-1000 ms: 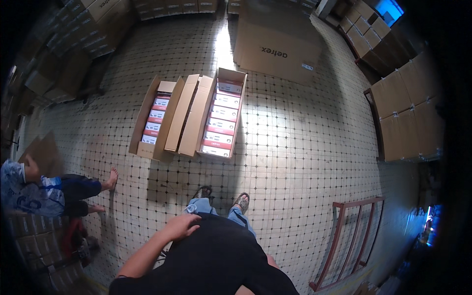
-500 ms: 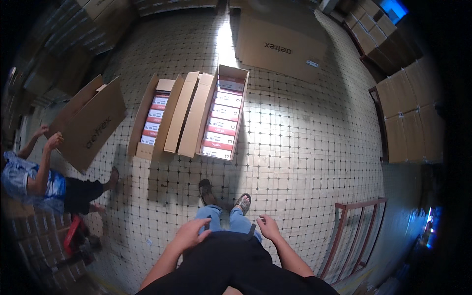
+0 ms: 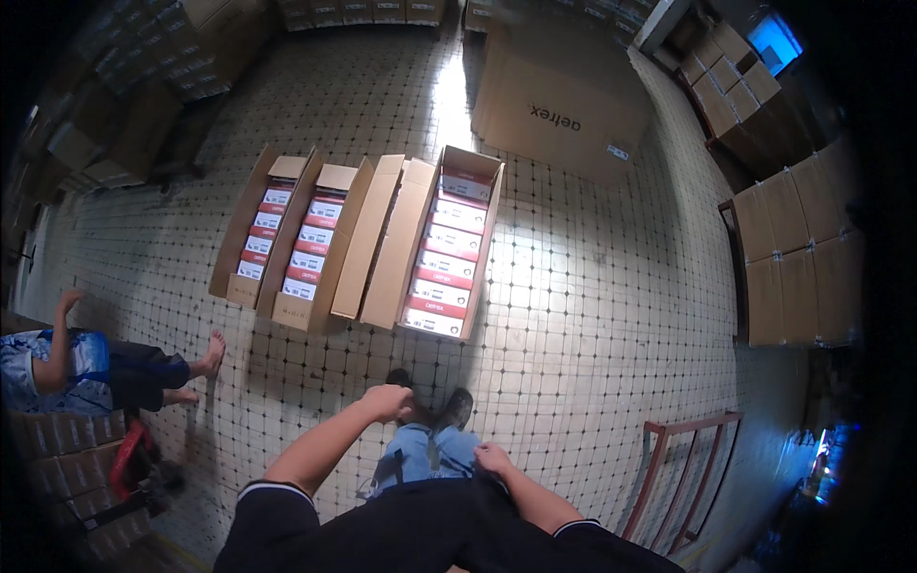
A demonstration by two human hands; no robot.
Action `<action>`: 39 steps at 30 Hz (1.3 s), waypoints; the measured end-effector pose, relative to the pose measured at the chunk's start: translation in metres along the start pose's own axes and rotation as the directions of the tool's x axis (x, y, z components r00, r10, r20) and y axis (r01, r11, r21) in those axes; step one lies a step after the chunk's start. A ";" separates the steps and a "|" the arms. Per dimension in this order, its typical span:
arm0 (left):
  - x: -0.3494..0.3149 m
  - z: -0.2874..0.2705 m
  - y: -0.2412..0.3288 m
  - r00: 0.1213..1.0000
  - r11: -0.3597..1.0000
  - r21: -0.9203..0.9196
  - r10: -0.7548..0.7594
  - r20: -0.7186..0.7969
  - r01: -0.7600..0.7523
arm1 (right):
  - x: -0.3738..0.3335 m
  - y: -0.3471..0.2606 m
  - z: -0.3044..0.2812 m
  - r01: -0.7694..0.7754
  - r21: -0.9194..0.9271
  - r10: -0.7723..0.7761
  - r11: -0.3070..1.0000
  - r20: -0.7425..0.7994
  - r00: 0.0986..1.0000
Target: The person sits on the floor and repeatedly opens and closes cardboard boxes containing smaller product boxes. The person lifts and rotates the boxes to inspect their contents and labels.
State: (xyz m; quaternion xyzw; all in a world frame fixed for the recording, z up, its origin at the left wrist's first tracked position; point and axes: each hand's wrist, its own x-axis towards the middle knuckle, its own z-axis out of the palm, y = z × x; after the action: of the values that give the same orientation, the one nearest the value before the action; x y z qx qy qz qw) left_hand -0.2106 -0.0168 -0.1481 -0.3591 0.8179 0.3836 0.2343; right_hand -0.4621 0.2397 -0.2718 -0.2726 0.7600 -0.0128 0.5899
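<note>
My left hand is out over my feet, its fingers curled into a loose fist with nothing showing in it. Beside my thigh, the right hand has its fingers drawn together against my jeans; whether it pinches the cloth is hidden. Ahead of my feet stands a row of long, open cardboard cartons. The right carton and the two left ones, the inner carton and the outer carton, hold white-and-red boxes. Upright brown flaps rise between them.
At the left edge is another person, near a red-handled trolley and stacked cartons. A large cardboard carton stands far ahead. Cartons are stacked along the right side, with a reddish metal frame nearer me.
The other person has put the tilted carton down at the row's left end and let go. My left hand has moved forward and both my hands have curled. My view has shifted slightly.
</note>
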 end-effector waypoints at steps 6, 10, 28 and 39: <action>0.010 0.067 -0.027 0.791 0.488 -0.873 -0.523 -0.317 -0.028 | 0.021 -0.038 -0.014 0.311 -0.094 -0.309 0.946 0.033 0.951; 0.013 0.126 -0.010 0.659 0.327 -0.945 -0.710 -0.248 -0.004 | 0.022 -0.046 -0.026 0.255 -0.103 -0.256 0.961 0.006 0.967; 0.295 0.102 -0.178 0.440 0.717 -0.696 -0.639 -0.631 0.043 | 0.335 -0.102 0.000 0.715 -0.207 -0.668 0.668 -0.590 0.453; 0.281 0.105 -0.135 0.541 0.887 -0.459 -0.407 -0.736 0.043 | 0.360 -0.067 -0.041 0.689 -0.273 -0.635 0.671 -0.691 0.345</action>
State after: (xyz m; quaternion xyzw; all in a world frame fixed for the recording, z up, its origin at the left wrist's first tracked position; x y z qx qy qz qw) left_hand -0.2731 -0.1081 -0.4576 -0.6378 0.6844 0.2933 -0.1970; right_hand -0.5278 0.0153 -0.5571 -0.5057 0.7512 -0.3844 0.1794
